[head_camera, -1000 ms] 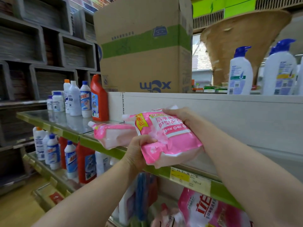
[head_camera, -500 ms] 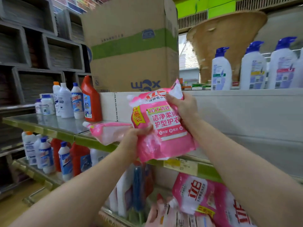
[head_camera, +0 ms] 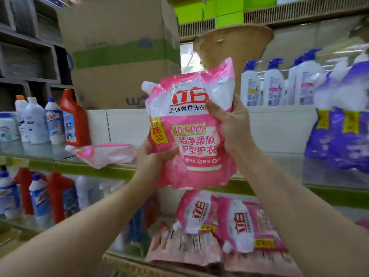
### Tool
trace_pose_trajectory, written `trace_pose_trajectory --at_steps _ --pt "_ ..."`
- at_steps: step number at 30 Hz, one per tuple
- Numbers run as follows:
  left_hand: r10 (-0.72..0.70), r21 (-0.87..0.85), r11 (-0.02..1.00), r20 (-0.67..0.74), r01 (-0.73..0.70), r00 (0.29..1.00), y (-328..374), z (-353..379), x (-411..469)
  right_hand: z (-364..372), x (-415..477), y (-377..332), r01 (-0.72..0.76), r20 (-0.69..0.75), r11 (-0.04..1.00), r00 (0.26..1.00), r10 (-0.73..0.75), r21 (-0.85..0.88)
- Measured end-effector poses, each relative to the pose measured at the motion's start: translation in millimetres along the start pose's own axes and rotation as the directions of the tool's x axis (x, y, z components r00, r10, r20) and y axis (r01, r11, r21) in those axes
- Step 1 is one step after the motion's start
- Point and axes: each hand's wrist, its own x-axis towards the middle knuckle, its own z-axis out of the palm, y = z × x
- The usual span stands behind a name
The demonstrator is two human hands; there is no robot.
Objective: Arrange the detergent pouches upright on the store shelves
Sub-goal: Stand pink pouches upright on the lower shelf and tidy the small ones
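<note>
Gripping a pink detergent pouch upright before the green-edged shelf, the left hand curls round its lower corner and the right hand clasps its side (spout top left); setting the base down flat, beside the flat-lying pouch, should keep it standing.

Held pouch before shelf — fallen pouch left.

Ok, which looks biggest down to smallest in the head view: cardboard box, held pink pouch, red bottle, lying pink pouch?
1. cardboard box
2. held pink pouch, though it is nearest the camera
3. red bottle and lying pink pouch look about alike, so they are not ranked
</note>
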Motion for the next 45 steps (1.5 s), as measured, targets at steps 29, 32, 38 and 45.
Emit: trace_pose_trajectory --at_steps 29,32,38,45 --pt "-0.579 0.044 0.737 0.556 0.674 0.597 -145 426 -344 -376 -359 -377 -0.283 -0.669 0.943 0.737 0.096 -0.177" --pt "-0.645 0.097 0.663 0.578 0.742 0.500 -174 460 -352 -418 -368 -382 -0.329 -0.749 0.921 0.659 0.068 -0.206" --pt "-0.722 0.157 0.546 0.586 0.823 0.367 -246 534 -361 -528 -375 -385 -0.456 -0.829 0.873 0.546 0.121 -0.173" --pt "-0.843 0.284 0.456 0.441 0.843 0.308 -318 615 -361 -640 -371 -387 -0.553 -0.897 0.822 0.421 0.131 -0.139"
